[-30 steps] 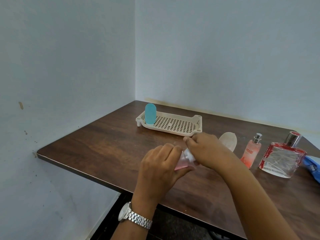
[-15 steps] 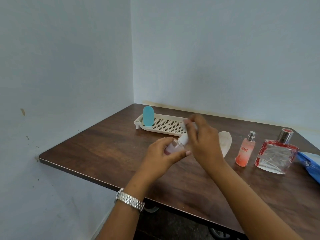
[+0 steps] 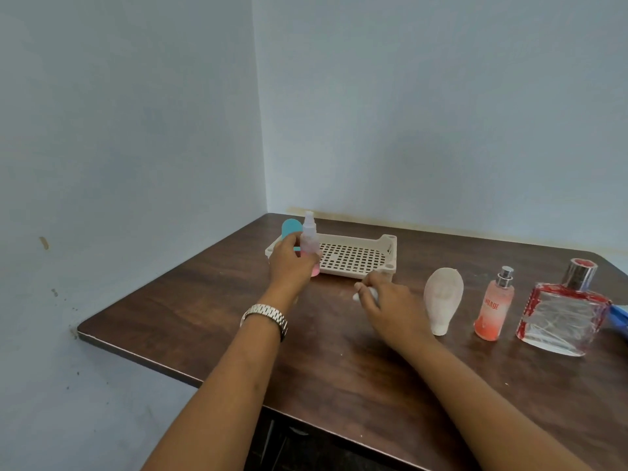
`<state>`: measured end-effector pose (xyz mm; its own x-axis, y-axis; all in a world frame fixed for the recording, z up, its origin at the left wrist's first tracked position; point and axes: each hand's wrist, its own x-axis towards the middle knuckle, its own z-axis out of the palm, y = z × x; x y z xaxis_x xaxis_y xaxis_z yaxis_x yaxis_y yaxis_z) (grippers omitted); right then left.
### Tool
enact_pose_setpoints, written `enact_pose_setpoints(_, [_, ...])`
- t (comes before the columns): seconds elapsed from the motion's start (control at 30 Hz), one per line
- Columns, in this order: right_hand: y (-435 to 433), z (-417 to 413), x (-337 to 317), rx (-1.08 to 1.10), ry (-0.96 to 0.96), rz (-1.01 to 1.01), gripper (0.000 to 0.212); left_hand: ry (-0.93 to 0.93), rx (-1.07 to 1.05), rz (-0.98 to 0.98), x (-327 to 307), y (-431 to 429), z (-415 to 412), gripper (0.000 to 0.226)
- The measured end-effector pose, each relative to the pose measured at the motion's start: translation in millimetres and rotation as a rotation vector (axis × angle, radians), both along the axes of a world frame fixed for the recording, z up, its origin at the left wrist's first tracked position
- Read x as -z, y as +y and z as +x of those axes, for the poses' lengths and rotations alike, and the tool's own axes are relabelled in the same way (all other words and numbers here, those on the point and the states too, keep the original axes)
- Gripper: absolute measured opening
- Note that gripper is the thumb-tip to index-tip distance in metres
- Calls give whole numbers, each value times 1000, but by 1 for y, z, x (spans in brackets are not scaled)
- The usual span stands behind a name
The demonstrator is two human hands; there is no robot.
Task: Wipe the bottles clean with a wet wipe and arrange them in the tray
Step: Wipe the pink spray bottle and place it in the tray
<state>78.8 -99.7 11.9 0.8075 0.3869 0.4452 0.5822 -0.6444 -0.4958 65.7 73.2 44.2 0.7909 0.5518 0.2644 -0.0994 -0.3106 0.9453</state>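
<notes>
My left hand (image 3: 289,265) grips a small clear spray bottle with pink liquid (image 3: 310,241), upright at the left end of the cream perforated tray (image 3: 380,263). A blue bottle (image 3: 290,229) stands in the tray's left corner, partly hidden behind my left hand. My right hand (image 3: 390,305) holds a crumpled white wet wipe (image 3: 365,294) low over the table in front of the tray. To the right stand a white bulb-shaped bottle (image 3: 442,300), an orange-pink spray bottle (image 3: 494,305) and a large clear perfume bottle with red edging (image 3: 564,312).
The dark wooden table (image 3: 210,300) sits in a corner, with walls at its left and back. Its front-left edge runs close below my forearms. A blue packet (image 3: 619,316) lies at the far right edge.
My left hand has carried the pink spray bottle from the table's middle over to the tray's left end. My right hand has come off the bottle and dropped toward the table with the wipe.
</notes>
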Motion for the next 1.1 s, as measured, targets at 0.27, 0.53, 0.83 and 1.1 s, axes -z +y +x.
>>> enact_pose_setpoints(0.27, [-5,4,6,-32,-6,-6,19,-73,-210,59,14,-2,54,33])
enact_pose_setpoints(0.53, [-2,6,6,-64,38,-4,19,-38,-238,184,28,-3,71,42])
enact_pose_setpoints(0.83, [-2,3,7,-67,40,-19,19,-63,-274,269,34,4,76,44])
enact_pose_setpoints(1.1, [0,-1,7,-71,60,-58,22,-85,-299,367,34,-2,77,48])
